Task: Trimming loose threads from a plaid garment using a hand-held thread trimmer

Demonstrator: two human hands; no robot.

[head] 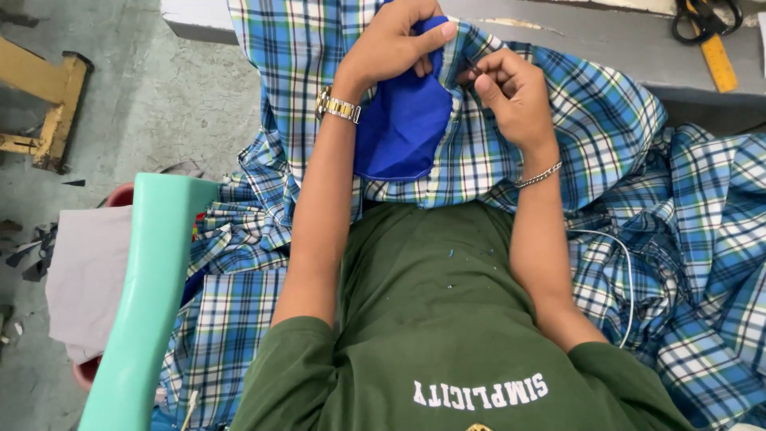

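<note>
From where I watch, looking down the person's chest, the nearest thing is the green shirt (431, 319), with one mint-green plastic chair back (148, 295) at about eight o'clock of it. One thin white cord (626, 279) curls over the lap at four o'clock.

Moving outward, the plaid fabric (606, 120), blue, white and green, is heaped across the lap and spills off to three o'clock; I count it as one garment, though the folds could hide a second piece. The solid blue piece (403, 120) lies on the plaid at twelve o'clock from the chest, its long axis running roughly twelve to six, lower edge rounded.

The left hand (395, 44) wears one gold watch (337, 105) and is closed in a narrow pinch on the top of the blue piece, thumb over the cloth. The right hand (511, 88) wears one silver bracelet (538, 174) and sits just beside it at three o'clock, fingers curled tight on the plaid edge where it meets the blue. I judge the blue piece lies directly under and at six o'clock of the left hand, and at nine o'clock of the right; the left is the nearer, already on it.

Farthest out, the grey tabletop (606, 40) carries one pair of black-handled scissors (706, 17) and one yellow ruler (718, 62) at one o'clock. At ten o'clock, one yellow wooden frame (48, 104) stands on the floor (159, 104).
</note>
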